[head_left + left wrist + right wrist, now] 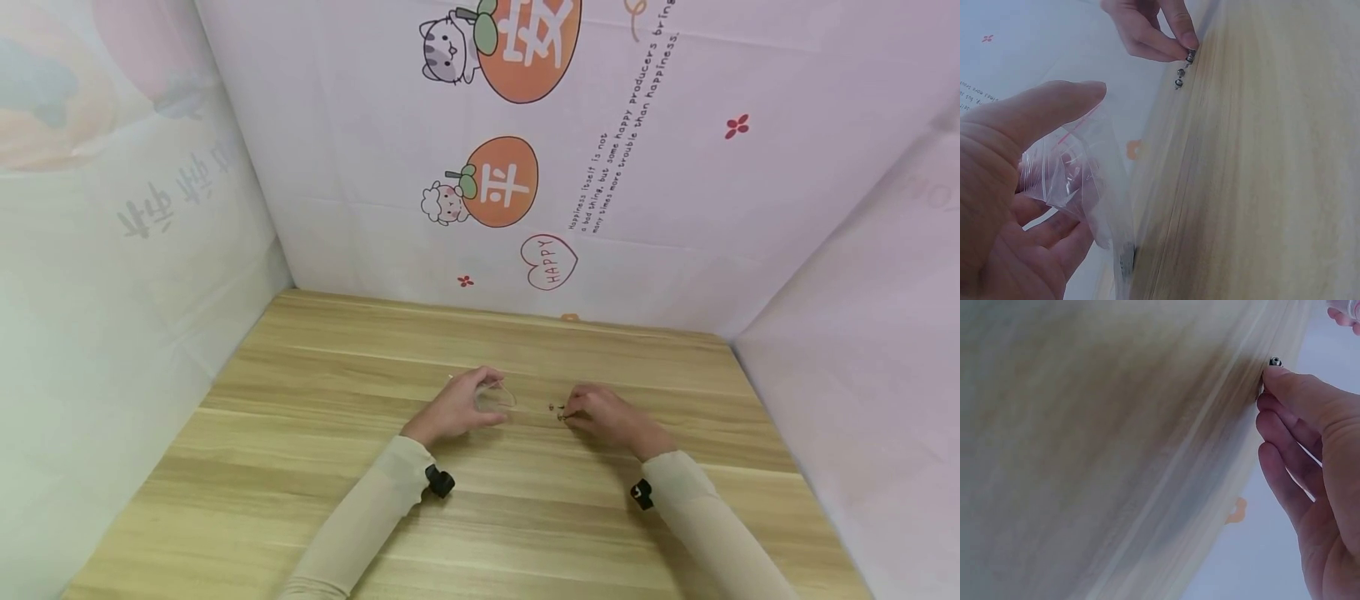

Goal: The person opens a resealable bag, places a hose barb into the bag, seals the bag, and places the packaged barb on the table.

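My left hand [457,407] holds a clear zip bag [1088,194] with a pink line along its seal, the bag lying between the thumb and curled fingers. Something small and dark [1127,259] shows through the bag's lower end. Over on the right, the thumb and forefinger of my right hand [609,414] pinch a small shiny metal piece [1275,361] at the tabletop. Beside those fingertips, more small dark metal pieces [1179,82] lie on the wood, too small to name by kind.
The wood-grain table [525,517] runs back to a printed white cloth wall [360,208] with cartoon oranges and lettering. Cloth walls also stand at the left [112,292] and right [877,333]. A black wrist camera [439,481] sits on the left sleeve.
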`<action>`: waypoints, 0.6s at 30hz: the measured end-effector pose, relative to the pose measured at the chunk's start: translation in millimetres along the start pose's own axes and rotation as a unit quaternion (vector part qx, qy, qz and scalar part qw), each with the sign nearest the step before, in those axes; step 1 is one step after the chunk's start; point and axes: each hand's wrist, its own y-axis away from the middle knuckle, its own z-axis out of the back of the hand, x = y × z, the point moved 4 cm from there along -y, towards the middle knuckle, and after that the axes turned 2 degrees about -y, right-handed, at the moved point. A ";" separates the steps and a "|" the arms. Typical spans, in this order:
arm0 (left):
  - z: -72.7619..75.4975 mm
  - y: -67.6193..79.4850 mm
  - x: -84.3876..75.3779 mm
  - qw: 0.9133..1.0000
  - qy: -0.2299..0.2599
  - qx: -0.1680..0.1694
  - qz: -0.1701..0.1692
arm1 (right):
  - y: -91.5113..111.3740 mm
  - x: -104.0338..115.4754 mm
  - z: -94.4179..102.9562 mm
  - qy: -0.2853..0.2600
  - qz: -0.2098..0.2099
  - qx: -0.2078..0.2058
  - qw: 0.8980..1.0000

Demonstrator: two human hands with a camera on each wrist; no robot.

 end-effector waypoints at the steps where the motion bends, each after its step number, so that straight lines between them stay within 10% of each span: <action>1: -0.1 0.1 -0.2 1.000 0.000 0.001 0.001 | -0.1 0.2 0.3 0.001 -0.001 -0.001 1.000; 18: -2.1 -0.4 -1.3 1.000 0.004 0.000 0.005 | -6.9 7.1 10.8 0.021 0.022 -0.026 0.999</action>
